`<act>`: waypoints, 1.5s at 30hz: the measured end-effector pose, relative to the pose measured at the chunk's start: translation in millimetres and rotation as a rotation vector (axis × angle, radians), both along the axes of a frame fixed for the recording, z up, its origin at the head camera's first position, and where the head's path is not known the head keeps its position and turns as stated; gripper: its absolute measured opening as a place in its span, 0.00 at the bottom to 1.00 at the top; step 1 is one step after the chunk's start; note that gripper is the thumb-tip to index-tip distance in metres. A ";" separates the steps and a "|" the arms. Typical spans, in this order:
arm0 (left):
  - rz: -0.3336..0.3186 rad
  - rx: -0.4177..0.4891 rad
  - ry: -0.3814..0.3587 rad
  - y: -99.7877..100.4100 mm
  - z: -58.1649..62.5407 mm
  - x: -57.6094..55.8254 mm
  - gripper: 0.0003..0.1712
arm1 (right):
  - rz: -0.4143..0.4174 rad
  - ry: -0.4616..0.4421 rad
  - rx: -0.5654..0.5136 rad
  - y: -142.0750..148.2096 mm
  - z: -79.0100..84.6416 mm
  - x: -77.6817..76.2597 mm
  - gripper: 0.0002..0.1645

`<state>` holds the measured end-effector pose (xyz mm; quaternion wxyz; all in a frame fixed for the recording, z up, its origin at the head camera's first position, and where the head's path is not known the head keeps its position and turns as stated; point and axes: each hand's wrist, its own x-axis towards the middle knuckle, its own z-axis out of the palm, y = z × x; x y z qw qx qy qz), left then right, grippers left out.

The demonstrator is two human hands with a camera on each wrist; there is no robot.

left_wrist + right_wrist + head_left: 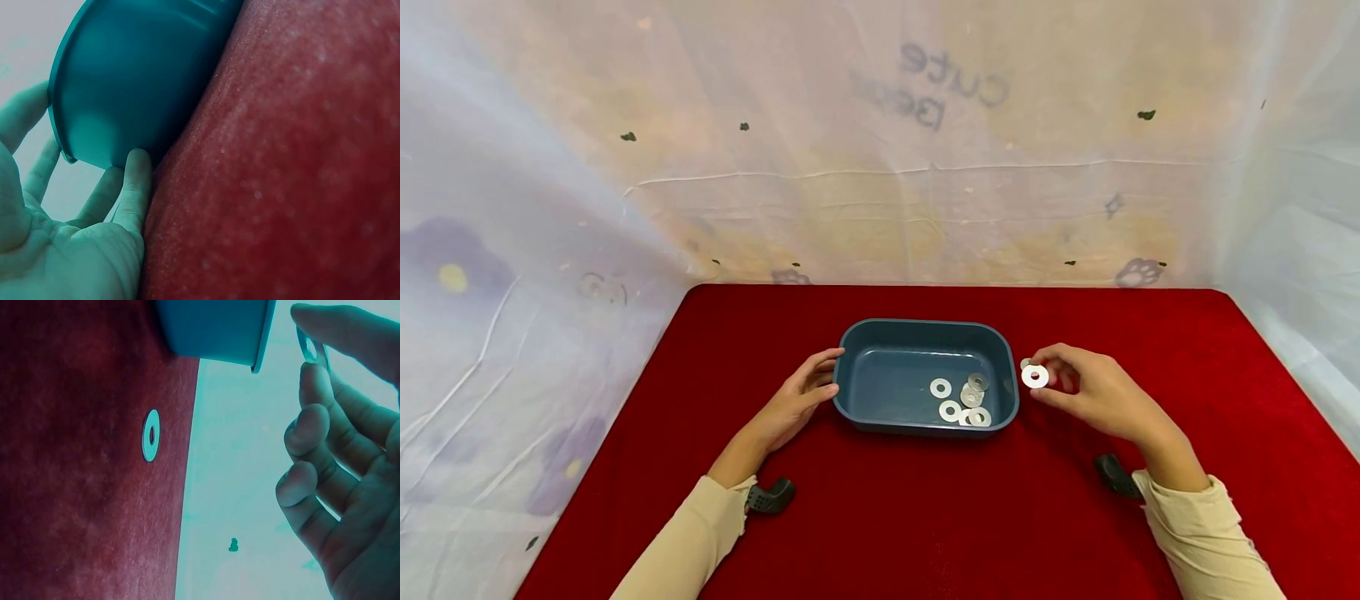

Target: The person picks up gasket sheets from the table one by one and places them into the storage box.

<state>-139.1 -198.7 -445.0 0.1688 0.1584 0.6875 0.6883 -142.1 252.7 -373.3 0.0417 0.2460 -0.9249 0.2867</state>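
A flat metal washer [1035, 377] is pinched between the thumb and fingertip of my right hand [1093, 392], just right of the blue-grey bin [925, 430]. The right wrist view shows this washer [313, 350] nearly edge-on, above the cloth. Beyond it a second washer [150, 435] lies flat on the red cloth, partly hidden in the head view. My left hand [790, 408] is at the bin's left end, its spread, mostly straight fingers touching the outer wall [125, 94] and rim. Inside the bin several washers [950, 411] lie toward the right, some overlapping.
Red cloth [880, 517] covers the table under the bin. Pale printed sheets [880, 208] hang at the back and both sides. A dark wrist-worn device [771, 497] sits at the left cuff, and another dark device [1116, 476] at the right cuff.
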 end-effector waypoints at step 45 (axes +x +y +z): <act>-0.001 0.016 0.002 1.2 1.0 0.2 0.34 | 0.028 -0.090 -0.071 -35.3 -10.6 6.2 0.18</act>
